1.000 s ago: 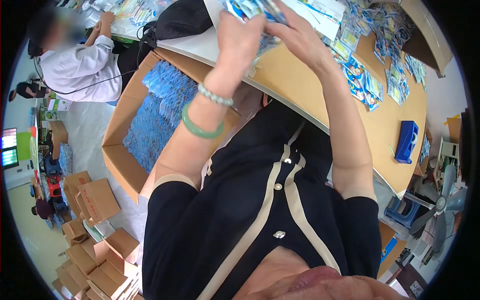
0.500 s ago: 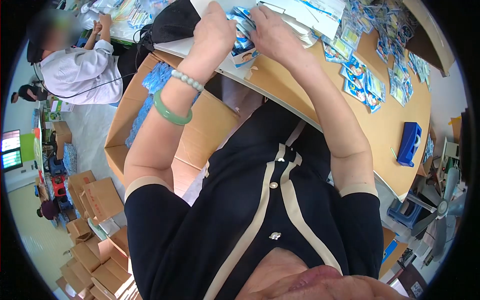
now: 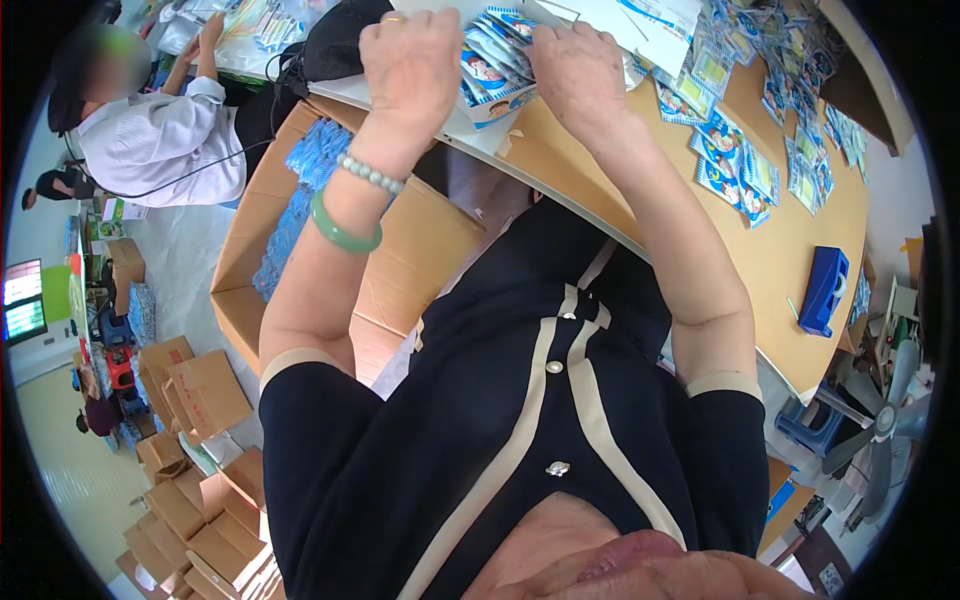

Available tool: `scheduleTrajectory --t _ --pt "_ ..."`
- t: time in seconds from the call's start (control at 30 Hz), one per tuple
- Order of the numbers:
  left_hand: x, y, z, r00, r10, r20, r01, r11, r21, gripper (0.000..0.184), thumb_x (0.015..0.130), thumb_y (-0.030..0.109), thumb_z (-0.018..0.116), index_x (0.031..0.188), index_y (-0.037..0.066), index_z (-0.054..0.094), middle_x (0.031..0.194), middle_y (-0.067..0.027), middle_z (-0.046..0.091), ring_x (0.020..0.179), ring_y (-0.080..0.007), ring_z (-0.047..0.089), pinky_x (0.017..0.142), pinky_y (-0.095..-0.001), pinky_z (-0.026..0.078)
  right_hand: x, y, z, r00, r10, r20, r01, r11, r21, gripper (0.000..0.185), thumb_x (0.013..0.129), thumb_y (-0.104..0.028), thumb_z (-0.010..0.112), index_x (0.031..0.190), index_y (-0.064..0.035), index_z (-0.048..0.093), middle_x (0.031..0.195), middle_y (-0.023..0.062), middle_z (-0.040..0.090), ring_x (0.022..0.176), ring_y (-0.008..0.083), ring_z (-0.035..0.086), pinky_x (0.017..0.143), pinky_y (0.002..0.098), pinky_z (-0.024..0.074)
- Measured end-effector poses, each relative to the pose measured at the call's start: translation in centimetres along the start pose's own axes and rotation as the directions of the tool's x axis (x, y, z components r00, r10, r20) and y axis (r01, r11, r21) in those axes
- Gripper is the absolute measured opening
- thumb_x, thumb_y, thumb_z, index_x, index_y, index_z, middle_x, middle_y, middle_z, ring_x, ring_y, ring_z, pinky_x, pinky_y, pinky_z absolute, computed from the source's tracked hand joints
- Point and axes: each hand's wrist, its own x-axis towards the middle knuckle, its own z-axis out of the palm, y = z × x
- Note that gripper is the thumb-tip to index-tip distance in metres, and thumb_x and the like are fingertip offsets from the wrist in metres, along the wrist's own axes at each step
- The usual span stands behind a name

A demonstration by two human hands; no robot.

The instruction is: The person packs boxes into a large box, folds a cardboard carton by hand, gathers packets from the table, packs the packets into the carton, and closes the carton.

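Note:
A small white-and-blue box filled with blue-and-white packets stands at the near edge of the table. My left hand is at its left side, fingers bent over, fingertips mostly hidden. On the opposite side, my right hand has curled fingers against the box's edge beside the packets. Both hands appear to grip the box's sides. White printed sheets lie just beyond my right hand.
Loose packets and a blue tape dispenser are on the table at right. A large carton with blue netted material stands left, below a black bag. A seated person works at upper left.
My hands have moved apart from above the packets to the box's two sides. The packets, earlier between my hands, now stand in the box. My left arm has shifted left.

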Motion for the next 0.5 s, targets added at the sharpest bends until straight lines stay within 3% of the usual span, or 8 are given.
scheduleTrajectory --t 0.07,0.17,0.2,0.33,0.47,0.5 --pt "-0.1 0.5 0.4 0.999 0.030 -0.022 -0.030 0.999 0.014 0.010 0.084 0.013 0.061 0.082 0.004 0.064 0.081 -0.0151 0.067 0.085 -0.0379 0.067 0.075 -0.0510 0.052 -0.4 -0.1 -0.3 1.000 0.008 -0.019 -0.007 1.000 0.026 0.011 0.090 -0.017 0.059 0.095 -0.0068 0.060 0.077 0.0112 0.067 0.091 0.0301 0.065 0.076 0.0504 0.0467" --pt "0.5 0.0 3.1 0.982 0.151 0.113 -0.119 0.962 -0.246 0.010 0.083 0.012 0.061 0.088 0.005 0.067 0.085 -0.0152 0.068 0.085 -0.0378 0.067 0.079 -0.0488 0.052 -0.1 0.6 -1.0 0.997 0.003 0.083 -0.014 0.991 0.133 0.010 0.089 -0.014 0.059 0.096 -0.0064 0.060 0.081 0.0124 0.067 0.092 0.0321 0.064 0.076 0.0513 0.0473" --pt "0.7 -0.9 4.6 0.983 0.147 0.111 -0.115 0.962 -0.249 0.010 0.083 0.012 0.061 0.088 0.005 0.067 0.085 -0.0152 0.068 0.085 -0.0378 0.067 0.079 -0.0488 0.052 -0.1 0.7 -1.2 0.992 0.001 0.129 -0.026 0.982 0.185 0.011 0.088 -0.012 0.059 0.097 -0.0063 0.059 0.083 0.0131 0.067 0.092 0.0330 0.064 0.076 0.0518 0.0475" --pt "2.0 -3.5 8.3 0.984 0.159 0.076 -0.132 0.951 -0.280 0.017 0.092 0.016 0.063 0.095 0.000 0.065 0.092 -0.0167 0.065 0.088 -0.0327 0.063 0.080 -0.0427 0.051 0.6 -0.7 -0.9 0.989 -0.071 0.131 0.070 0.997 0.014 0.010 0.085 -0.009 0.059 0.094 -0.0040 0.060 0.088 0.0122 0.067 0.094 0.0349 0.064 0.079 0.0497 0.0495" --pt "-0.3 -1.3 1.9 0.986 -0.013 0.168 0.053 0.969 -0.240 0.025 0.087 0.018 0.067 0.106 0.002 0.070 0.096 -0.0169 0.068 0.089 -0.0338 0.066 0.081 -0.0420 0.053 -0.9 0.1 -2.1 0.994 -0.075 0.082 0.086 0.987 -0.134 0.015 0.085 -0.012 0.062 0.098 -0.0031 0.064 0.093 0.0128 0.067 0.095 0.0347 0.065 0.080 0.0443 0.0517" --pt "-1.7 -1.3 0.7 0.991 -0.134 -0.019 0.123 0.951 -0.283 0.025 0.087 0.017 0.066 0.106 0.001 0.068 0.096 -0.0153 0.069 0.090 -0.0322 0.066 0.080 -0.0407 0.053 -1.0 0.6 -2.2 0.993 -0.079 0.086 0.090 0.987 -0.133 0.015 0.085 -0.012 0.062 0.098 -0.0031 0.064 0.093 0.0128 0.067 0.095 0.0347 0.065 0.080 0.0443 0.0517"
